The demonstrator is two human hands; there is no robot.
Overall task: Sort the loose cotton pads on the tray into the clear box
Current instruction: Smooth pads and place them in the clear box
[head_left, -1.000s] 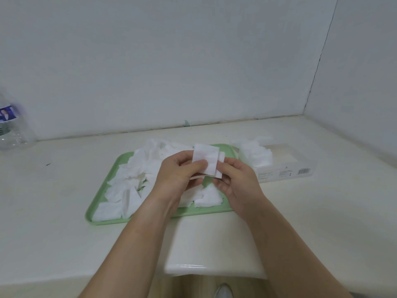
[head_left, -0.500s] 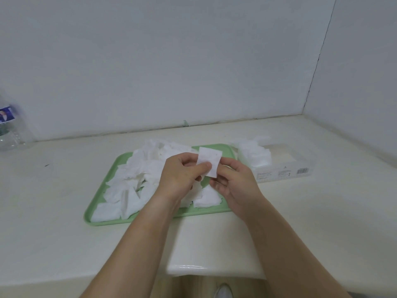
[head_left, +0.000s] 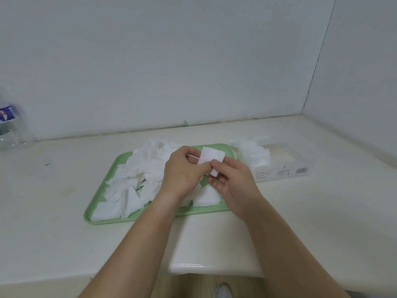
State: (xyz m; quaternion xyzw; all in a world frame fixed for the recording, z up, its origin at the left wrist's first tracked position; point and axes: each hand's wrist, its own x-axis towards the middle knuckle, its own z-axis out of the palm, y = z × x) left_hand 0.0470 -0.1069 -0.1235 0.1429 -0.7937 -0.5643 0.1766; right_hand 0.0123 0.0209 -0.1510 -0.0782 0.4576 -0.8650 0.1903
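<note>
Right hand closer on 1 pad

One head-worn wide-angle camera looks forward and down at the nearby tray.

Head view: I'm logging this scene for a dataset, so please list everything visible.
tray: one, green, middle of the counter
loose cotton pads: many, white, heaped on the tray
clear box: one, transparent, right of the tray
boxed pads: a pile, white, box's left end
bottle: one, clear, blue label, far left by the wall
counter: one, cream, under everything
held pad: one, white, above the tray
left hand: pinches the held pad
right hand: pinches the held pad
</note>
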